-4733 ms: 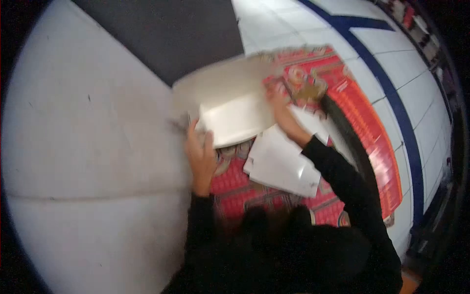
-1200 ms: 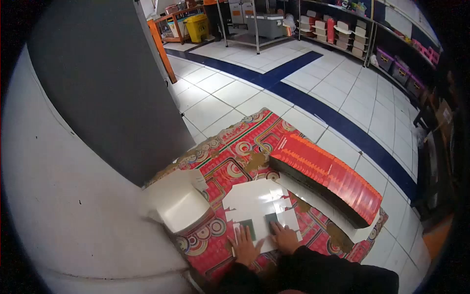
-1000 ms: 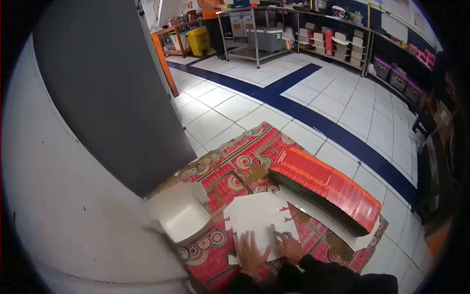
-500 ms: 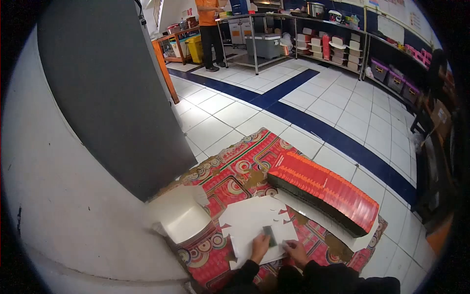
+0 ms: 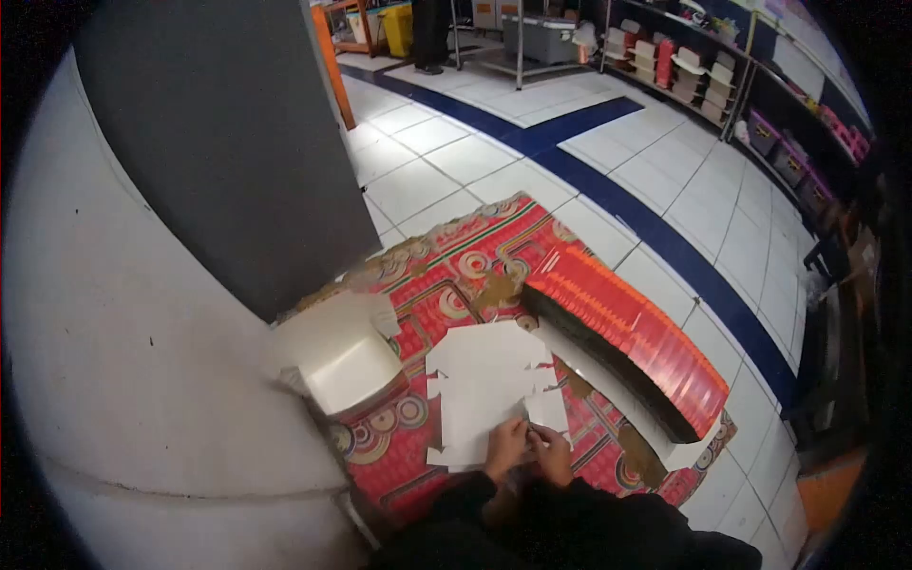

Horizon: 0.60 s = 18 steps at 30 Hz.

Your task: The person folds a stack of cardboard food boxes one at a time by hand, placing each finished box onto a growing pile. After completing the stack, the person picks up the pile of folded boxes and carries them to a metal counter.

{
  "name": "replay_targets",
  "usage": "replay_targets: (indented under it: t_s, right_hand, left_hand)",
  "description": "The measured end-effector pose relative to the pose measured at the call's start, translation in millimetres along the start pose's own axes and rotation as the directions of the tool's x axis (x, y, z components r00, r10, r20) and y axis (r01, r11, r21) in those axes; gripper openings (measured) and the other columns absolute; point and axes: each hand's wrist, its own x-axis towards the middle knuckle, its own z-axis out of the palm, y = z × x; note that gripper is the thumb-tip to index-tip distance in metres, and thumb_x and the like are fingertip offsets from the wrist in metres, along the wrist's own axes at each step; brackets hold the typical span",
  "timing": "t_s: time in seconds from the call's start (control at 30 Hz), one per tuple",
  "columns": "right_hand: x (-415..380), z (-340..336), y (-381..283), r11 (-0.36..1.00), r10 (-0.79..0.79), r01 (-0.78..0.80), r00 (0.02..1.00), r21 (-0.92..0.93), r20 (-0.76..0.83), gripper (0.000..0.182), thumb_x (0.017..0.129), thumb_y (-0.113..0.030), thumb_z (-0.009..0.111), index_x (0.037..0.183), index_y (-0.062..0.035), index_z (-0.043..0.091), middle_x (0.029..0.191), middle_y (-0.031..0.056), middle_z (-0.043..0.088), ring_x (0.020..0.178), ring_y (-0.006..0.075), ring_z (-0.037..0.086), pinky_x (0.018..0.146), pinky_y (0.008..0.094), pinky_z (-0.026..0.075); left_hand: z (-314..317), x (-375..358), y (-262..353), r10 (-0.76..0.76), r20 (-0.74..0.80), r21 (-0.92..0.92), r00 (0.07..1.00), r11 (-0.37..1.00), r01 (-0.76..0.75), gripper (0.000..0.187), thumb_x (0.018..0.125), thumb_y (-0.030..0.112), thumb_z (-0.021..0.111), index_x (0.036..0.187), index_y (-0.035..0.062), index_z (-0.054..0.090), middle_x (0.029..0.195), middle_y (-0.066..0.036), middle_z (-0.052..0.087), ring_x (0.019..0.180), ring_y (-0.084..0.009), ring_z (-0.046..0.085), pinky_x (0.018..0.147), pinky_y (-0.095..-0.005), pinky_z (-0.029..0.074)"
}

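A flat white die-cut box blank (image 5: 480, 366) with slots along its edges lies on the red patterned mat. Over its near right part, my left hand (image 5: 506, 445) and my right hand (image 5: 551, 451) meet with fingers pinched together. Between the fingertips is a small flat rectangular piece (image 5: 548, 411), its pale face showing; its exact kind I cannot make out. Right of the blank stands a long row of red folded cartons (image 5: 632, 337) packed upright on a white cardboard strip. To the left sits an open white cardboard box (image 5: 353, 366).
The red patterned mat (image 5: 456, 256) lies on white floor tiles with a dark blue stripe. A grey panel (image 5: 218, 161) and white wall border the left. Farther off are a person's legs (image 5: 430, 33), metal shelves and a grey bin (image 5: 540, 40).
My hands have come together, and the small rectangle between them shows a pale face instead of the dark green one. The view has tilted downward.
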Motion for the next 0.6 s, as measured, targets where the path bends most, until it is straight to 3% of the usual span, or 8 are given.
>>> replay_targets:
  t_s: [0.1, 0.2, 0.27, 0.3, 0.33, 0.43, 0.57, 0.6]
  right_hand:
    - [12.0, 7.3, 28.1, 0.990, 0.043, -0.040, 0.999, 0.139, -0.022, 0.038, 0.090, -0.021, 0.069, 0.120, 0.0022, 0.065, 0.095, 0.0182, 0.073, 0.082, 0.0239, 0.071, 0.073, 0.0348, 0.057]
    - [13.7, 10.9, 37.0, 0.995, -0.071, 0.072, 0.997, -0.071, 0.027, 0.046, 0.090, -0.022, 0.069, 0.128, 0.0012, 0.060, 0.096, 0.0175, 0.072, 0.086, 0.0255, 0.071, 0.075, 0.0377, 0.057]
    - [17.2, 15.0, 49.6, 0.988, -0.086, 0.100, 0.988, -0.115, 0.127, 0.045, 0.092, -0.020, 0.065, 0.131, 0.0003, 0.056, 0.099, 0.0214, 0.070, 0.091, 0.0295, 0.070, 0.076, 0.0402, 0.056]
    - [19.0, 12.7, 50.7, 0.988, -0.087, 0.101, 0.989, -0.115, 0.124, 0.045, 0.092, -0.020, 0.065, 0.131, 0.0003, 0.056, 0.099, 0.0214, 0.070, 0.091, 0.0295, 0.070, 0.076, 0.0402, 0.056]
    - [22.7, 9.4, 50.5, 0.984, -0.056, 0.070, 0.994, -0.164, 0.090, 0.040, 0.093, -0.018, 0.061, 0.128, 0.0003, 0.057, 0.101, 0.0238, 0.068, 0.092, 0.0325, 0.069, 0.077, 0.0411, 0.055]
    - [27.9, 0.2, 52.3, 0.972, -0.184, 0.179, 0.983, -0.151, -0.019, 0.031, 0.094, -0.011, 0.051, 0.123, 0.0002, 0.058, 0.100, 0.0277, 0.064, 0.092, 0.0402, 0.066, 0.078, 0.0430, 0.052]
    - [29.4, -13.8, 30.2, 0.977, -0.178, 0.166, 0.980, -0.132, -0.083, 0.034, 0.095, -0.007, 0.046, 0.126, 0.0030, 0.056, 0.110, 0.0286, 0.063, 0.102, 0.0433, 0.061, 0.089, 0.0462, 0.047]
    - [31.7, -15.5, 32.2, 0.973, -0.211, 0.197, 0.970, -0.118, -0.121, 0.034, 0.095, -0.007, 0.046, 0.126, 0.0035, 0.056, 0.112, 0.0285, 0.062, 0.104, 0.0429, 0.061, 0.090, 0.0459, 0.047]
  left_hand:
    - [7.9, 3.7, -25.2, -0.136, 0.097, -0.097, 0.986, 0.985, 0.146, 0.029, 0.095, 0.024, 0.057, 0.104, -0.0016, 0.067, 0.085, -0.022, 0.069, 0.078, -0.0345, 0.069, 0.073, -0.0388, 0.053]
    - [6.8, 9.3, -47.2, -0.223, 0.226, -0.336, 0.948, 0.896, 0.291, 0.032, 0.094, 0.021, 0.059, 0.116, 0.0003, 0.066, 0.100, -0.020, 0.071, 0.088, -0.0345, 0.069, 0.081, -0.0381, 0.054]
    - [-33.1, 8.1, -1.6, 0.055, 0.017, 0.054, 0.998, 0.997, -0.056, 0.031, 0.093, 0.018, 0.060, 0.118, 0.0013, 0.065, 0.106, -0.018, 0.069, 0.095, -0.0324, 0.068, 0.084, -0.0389, 0.053]
    - [-48.9, 8.3, 16.8, -0.011, -0.069, -0.004, 0.998, 1.000, 0.011, 0.026, 0.091, 0.017, 0.061, 0.112, 0.0026, 0.066, 0.105, -0.016, 0.066, 0.096, -0.0329, 0.066, 0.085, -0.0422, 0.051]
    - [-67.9, 9.6, 26.9, 0.253, -0.226, 0.361, 0.941, 0.919, -0.160, 0.019, 0.089, 0.018, 0.062, 0.102, 0.0046, 0.066, 0.098, -0.016, 0.065, 0.090, -0.0350, 0.064, 0.084, -0.0465, 0.049]
    - [-114.7, 8.7, 44.6, 0.266, -0.313, 0.668, 0.912, 0.744, 0.012, 0.025, 0.089, 0.024, 0.063, 0.102, 0.0021, 0.062, 0.099, -0.020, 0.064, 0.094, -0.0378, 0.060, 0.082, -0.0500, 0.046]
    - [-119.5, 15.4, -25.6, -0.150, -0.388, 0.194, 0.910, 0.951, 0.240, 0.035, 0.095, 0.028, 0.061, 0.110, -0.0030, 0.054, 0.101, -0.026, 0.063, 0.100, -0.0351, 0.062, 0.086, -0.0454, 0.049]
    - [-116.1, 17.7, -37.7, -0.301, -0.173, -0.206, 0.938, 0.942, 0.264, 0.036, 0.097, 0.030, 0.059, 0.112, -0.0027, 0.054, 0.106, -0.023, 0.064, 0.103, -0.0312, 0.062, 0.087, -0.0414, 0.051]
